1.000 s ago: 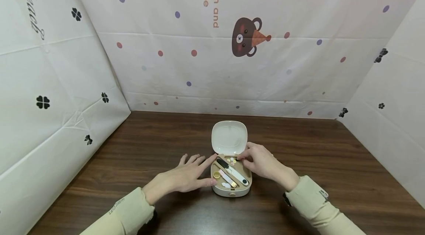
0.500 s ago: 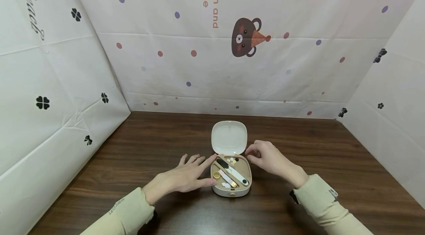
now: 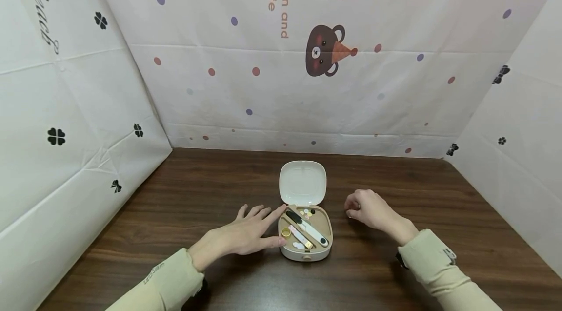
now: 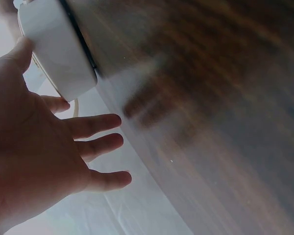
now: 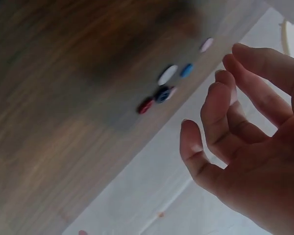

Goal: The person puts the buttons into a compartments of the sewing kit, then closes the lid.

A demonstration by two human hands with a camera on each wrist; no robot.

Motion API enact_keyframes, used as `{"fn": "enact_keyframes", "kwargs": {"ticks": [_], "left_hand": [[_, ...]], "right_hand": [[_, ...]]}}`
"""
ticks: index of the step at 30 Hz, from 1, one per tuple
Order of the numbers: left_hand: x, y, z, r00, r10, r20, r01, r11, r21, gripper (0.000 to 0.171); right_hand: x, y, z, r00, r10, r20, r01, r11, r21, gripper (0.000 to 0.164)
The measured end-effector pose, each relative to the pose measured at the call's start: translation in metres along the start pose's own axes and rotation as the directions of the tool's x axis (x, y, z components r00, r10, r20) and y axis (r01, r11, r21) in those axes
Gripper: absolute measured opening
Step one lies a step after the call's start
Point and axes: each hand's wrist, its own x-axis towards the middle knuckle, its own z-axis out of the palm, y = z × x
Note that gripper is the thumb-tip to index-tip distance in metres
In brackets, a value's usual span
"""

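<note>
Discs (image 5: 167, 75) near the right hand (image 3: 372, 208) look blurred.

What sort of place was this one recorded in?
Probably a makeshift filming booth: printed white sheets stand behind and on both sides of a dark wood-grain tabletop, where a small open case sits near the middle.

A makeshift booth (image 3: 74, 86): printed sheets (image 3: 281, 91) surround a table (image 3: 219, 179).

- I see the right hand (image 5: 250, 127) with bent fingers; I cannot tell whether they hold anything.
- Beyond the fingertips, on the wooden table (image 5: 63, 122), I see small discs: red (image 5: 145, 105), dark blue, white, bright blue, pale pink.
- Behind the fingers I see white cloth (image 5: 147, 181).
</note>
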Motion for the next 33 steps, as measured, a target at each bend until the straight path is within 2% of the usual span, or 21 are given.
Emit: {"fn": "enact_keyframes", "kwargs": {"ticks": [7, 21, 33], "left_hand": [[-0.0001, -0.0006, 0.0007, 1.000, -0.002, 0.002, 0.002, 1.000, -0.007, 0.082], [-0.0003, -0.0003, 0.0021, 1.000, 0.005, -0.010, -0.005, 1.000, -0.012, 0.082], [-0.0002, -0.0008, 0.0042, 1.000, 0.003, -0.010, -0.003, 1.000, -0.009, 0.081]], "right_hand": [[-0.0024, 0.0070, 0.0018, 0.998, 0.027, 0.048, -0.027, 1.000, -0.005, 0.004], [-0.0031, 0.0087, 0.0043, 1.000, 0.010, 0.028, -0.009, 1.000, -0.028, 0.014], [-0.0051, 0.0082, 0.0054, 0.999, 0.034, 0.008, -0.034, 0.999, 0.016, 0.022]]}}
